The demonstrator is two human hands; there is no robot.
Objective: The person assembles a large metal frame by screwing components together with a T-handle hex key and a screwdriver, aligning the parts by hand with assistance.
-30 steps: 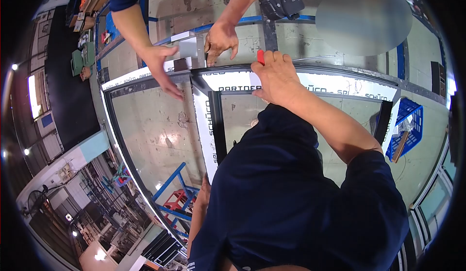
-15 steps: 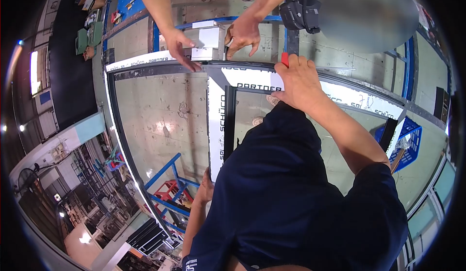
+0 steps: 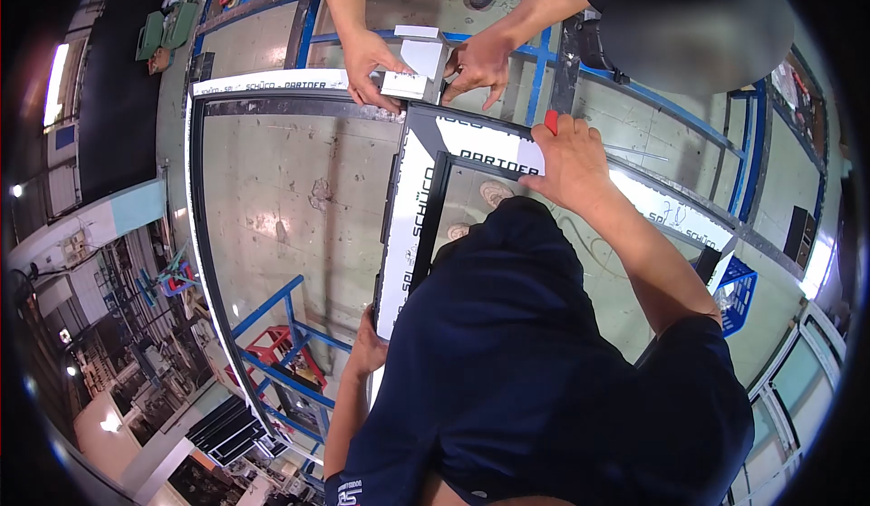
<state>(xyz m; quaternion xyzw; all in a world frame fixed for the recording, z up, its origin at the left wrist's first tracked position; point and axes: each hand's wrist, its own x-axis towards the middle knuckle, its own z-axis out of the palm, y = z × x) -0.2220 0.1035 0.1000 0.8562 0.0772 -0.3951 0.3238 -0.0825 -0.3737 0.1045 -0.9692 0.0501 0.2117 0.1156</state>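
My right hand (image 3: 573, 163) is closed round the upper bar of a window sash (image 3: 412, 212), thumb on the inner edge and fingers over the outer edge. A small red piece (image 3: 551, 122) sticks out beside its fingers; whether I hold it cannot be told. My left hand (image 3: 367, 350) grips the sash's left upright lower down, partly hidden by my body. White printed film covers the sash, which stands beside a larger dark window frame (image 3: 201, 207). At their upper junction, a co-worker's hands (image 3: 370, 67) are at a white block-like profile piece (image 3: 421, 60).
Blue metal stand rails (image 3: 544, 80) run beneath the frame at the top. A red stool (image 3: 288, 356) and blue trestle (image 3: 272, 307) stand at lower left. A blue basket (image 3: 739, 298) is at the right. The co-worker leans in at upper right.
The sash has tilted slightly, and dark fittings now show along its left edge. The co-worker's hand has closed on the white piece. My hands keep their grip; the whole view has shifted.
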